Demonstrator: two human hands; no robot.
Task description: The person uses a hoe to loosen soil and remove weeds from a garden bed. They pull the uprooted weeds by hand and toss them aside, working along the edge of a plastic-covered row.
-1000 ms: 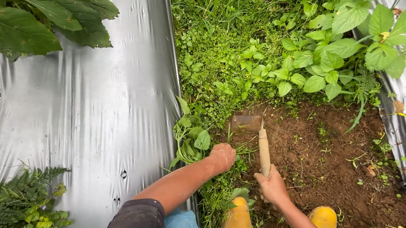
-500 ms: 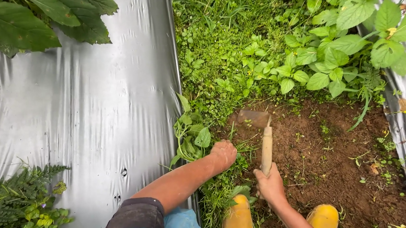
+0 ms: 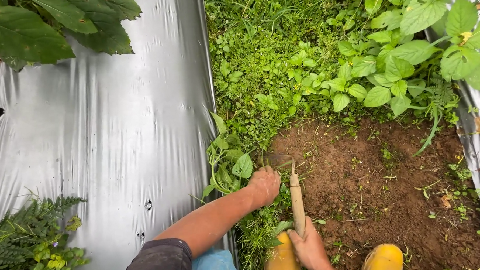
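My right hand grips the wooden handle of a small hand hoe. Its metal blade lies at the soil's left edge, among weeds. My left hand is closed in a fist on a clump of leafy weeds just left of the blade, its forearm reaching in from the lower left. Bare brown soil lies to the right of the hoe. Two yellow boot toes show at the bottom edge.
Shiny silver plastic mulch covers the bed on the left, with small holes in it. Dense green weeds fill the strip ahead. Broad-leaved plants stand at the upper right, fern-like foliage at the lower left. More plastic runs along the right edge.
The hoe has been pulled toward me and leftward, its blade now beside my left hand. The left hand stays on the weeds. The view has shifted slightly.
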